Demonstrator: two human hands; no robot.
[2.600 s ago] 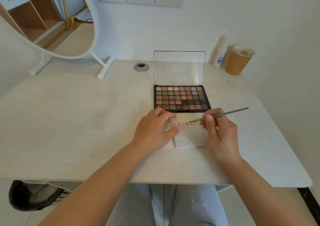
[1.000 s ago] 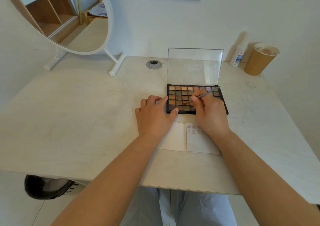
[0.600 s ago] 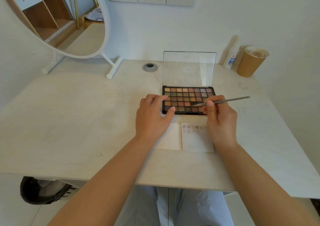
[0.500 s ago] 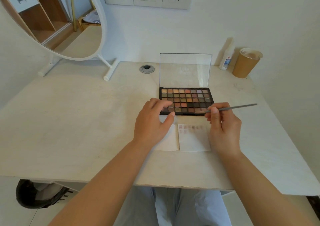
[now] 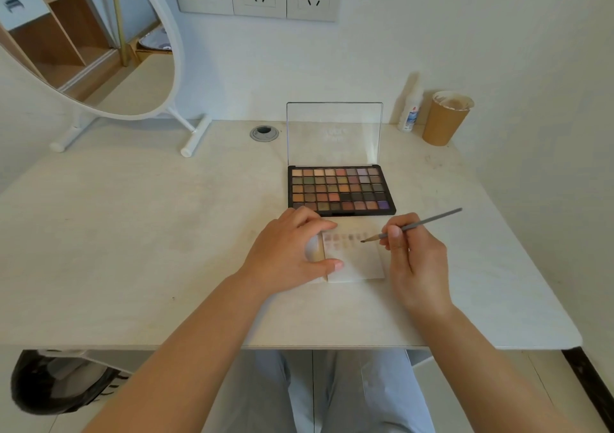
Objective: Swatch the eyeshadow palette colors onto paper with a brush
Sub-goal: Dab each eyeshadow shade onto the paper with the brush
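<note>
Head view, your right hand point(image 5: 415, 260) pinching the brush point(image 5: 412, 225), tip on the paper point(image 5: 357, 260), your left hand point(image 5: 292, 250) pressing its 9 o'clock edge, fingers curved, open palette point(image 5: 342, 189) at 12 o'clock.

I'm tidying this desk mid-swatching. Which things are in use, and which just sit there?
In use: palette, brush in right hand, paper under left hand.
Idle: mirror, small bottle, paper cup.
</note>
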